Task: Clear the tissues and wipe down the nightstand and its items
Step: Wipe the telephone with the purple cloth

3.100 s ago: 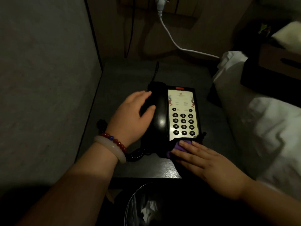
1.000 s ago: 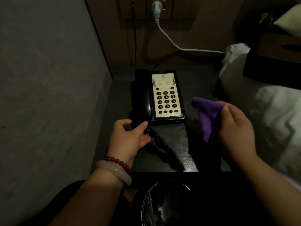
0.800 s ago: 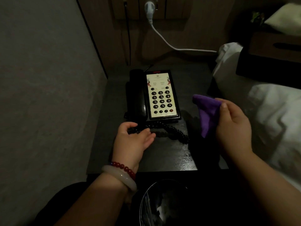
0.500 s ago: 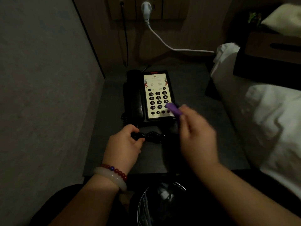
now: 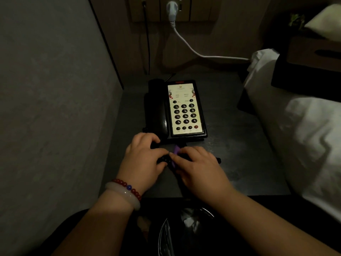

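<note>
A round waste bin (image 5: 164, 235) stood below the near edge of the nightstand (image 5: 239, 154) and held pale crumpled material, too dim to identify. A wooden box (image 5: 313, 50) with a slot lay at far right on the bed (image 5: 304, 135); its contents were hidden. The telephone (image 5: 184, 108) sat toward the far side of the nightstand. Just near of it, the left hand (image 5: 144, 161) curled its fingers round the coiled cord (image 5: 163, 159). The right hand (image 5: 199, 169), fingers bent, held the purple cloth (image 5: 176, 150) against that cord, with the cloth showing between the two hands.
</note>
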